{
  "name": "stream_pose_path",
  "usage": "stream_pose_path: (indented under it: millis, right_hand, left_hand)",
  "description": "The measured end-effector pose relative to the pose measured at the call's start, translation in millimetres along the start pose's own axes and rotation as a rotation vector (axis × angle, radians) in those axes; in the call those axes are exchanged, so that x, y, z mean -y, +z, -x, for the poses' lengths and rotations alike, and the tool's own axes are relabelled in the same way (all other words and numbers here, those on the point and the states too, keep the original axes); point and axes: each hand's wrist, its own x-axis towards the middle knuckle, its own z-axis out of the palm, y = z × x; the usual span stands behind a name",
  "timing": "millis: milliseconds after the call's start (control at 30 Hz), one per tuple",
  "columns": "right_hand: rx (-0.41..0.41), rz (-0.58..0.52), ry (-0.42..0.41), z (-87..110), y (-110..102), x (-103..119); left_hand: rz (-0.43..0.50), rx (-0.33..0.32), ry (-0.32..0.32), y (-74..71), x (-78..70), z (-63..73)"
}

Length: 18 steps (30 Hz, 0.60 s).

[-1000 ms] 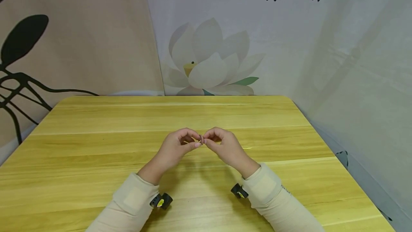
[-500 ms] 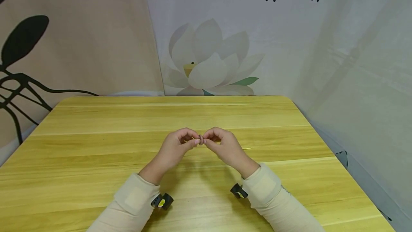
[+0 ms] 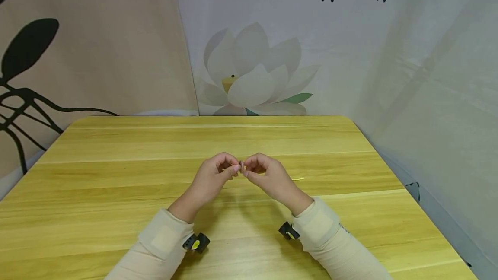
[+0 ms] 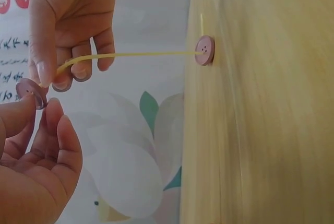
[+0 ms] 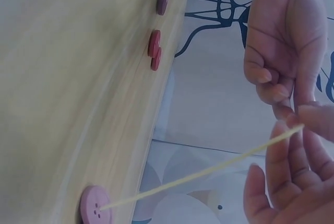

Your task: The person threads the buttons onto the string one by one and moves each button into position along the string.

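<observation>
My left hand (image 4: 42,182) pinches a small mauve button (image 4: 25,89) with holes between thumb and fingers. Right against it, the thumb and forefinger of my right hand (image 4: 75,10) pinch a yellow cord (image 4: 135,54) close to that button. The cord runs down to a pink button (image 4: 204,50) low at the table, passing through one of its holes. In the head view my left hand (image 3: 210,180) and right hand (image 3: 274,180) meet at the held button (image 3: 242,167) above the table; the right wrist view hides that button behind the fingers.
Several dark red buttons, among them a red button (image 5: 154,43) and a maroon button (image 5: 163,2), lie on the table in the right wrist view. A short yellow strand (image 3: 298,179) shows on the wooden table (image 3: 116,206). Printed cloth hangs behind.
The held button has shifted slightly left and up between the hands. My right fingertips have moved a little left, closer around it; the arms stay almost still.
</observation>
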Motion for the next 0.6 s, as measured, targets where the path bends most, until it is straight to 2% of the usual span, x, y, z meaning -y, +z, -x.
stream_pose_path:
  millis: [233,600]
  right_hand:
    - [0.030,-0.012,0.004,-0.7,1.2,0.3]
    - [0.046,0.035,-0.049,-3.5,5.5,-1.3]
  left_hand:
    - [0.004,-0.008,0.006,-0.3,1.9,-1.3]
    - [-0.004,0.011,-0.022,-0.3,6.0,-0.9]
